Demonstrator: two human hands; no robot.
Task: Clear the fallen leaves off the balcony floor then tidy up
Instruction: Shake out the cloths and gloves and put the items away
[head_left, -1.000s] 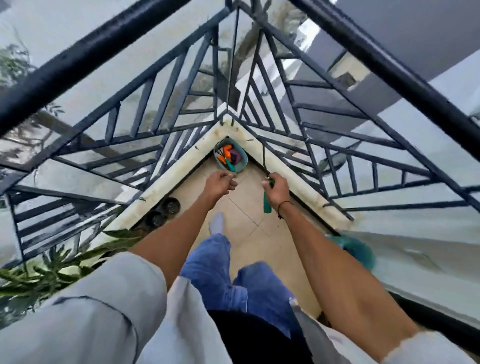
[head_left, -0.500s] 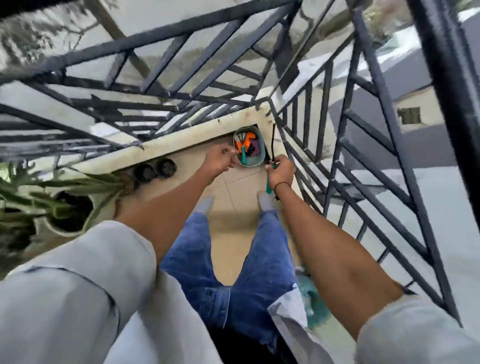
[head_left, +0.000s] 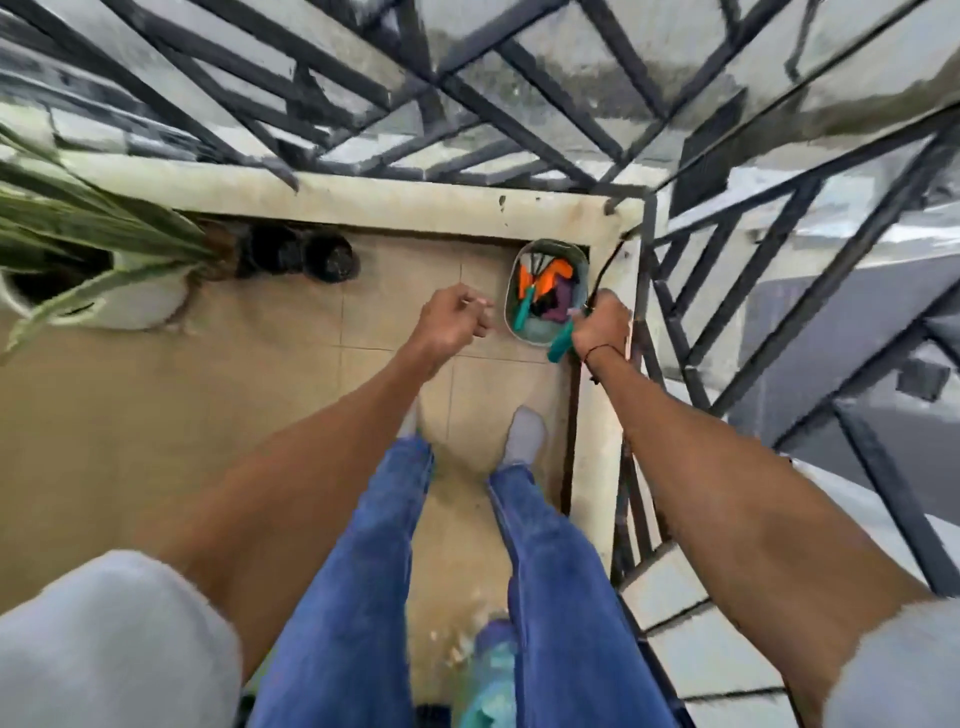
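Right hand (head_left: 600, 325) grips teal-handled tool (head_left: 561, 345) over tool tub (head_left: 548, 291) in balcony corner, I judge for stowing. Left hand (head_left: 454, 322) curled, seemingly empty. Floor (head_left: 260, 395) shows no leaves.

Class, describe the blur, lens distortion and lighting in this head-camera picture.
Head view: motion blur smears the dark metal railing and the green plant leaves; wide-angle distortion stretches both forearms; the light is soft and even, with no glare.

A grey oval basket (head_left: 549, 338) stands on the tiled floor in the far right corner, holding orange, teal and purple tools. A teal-handled tool (head_left: 560, 347) with a thin dark rod is above its right edge.
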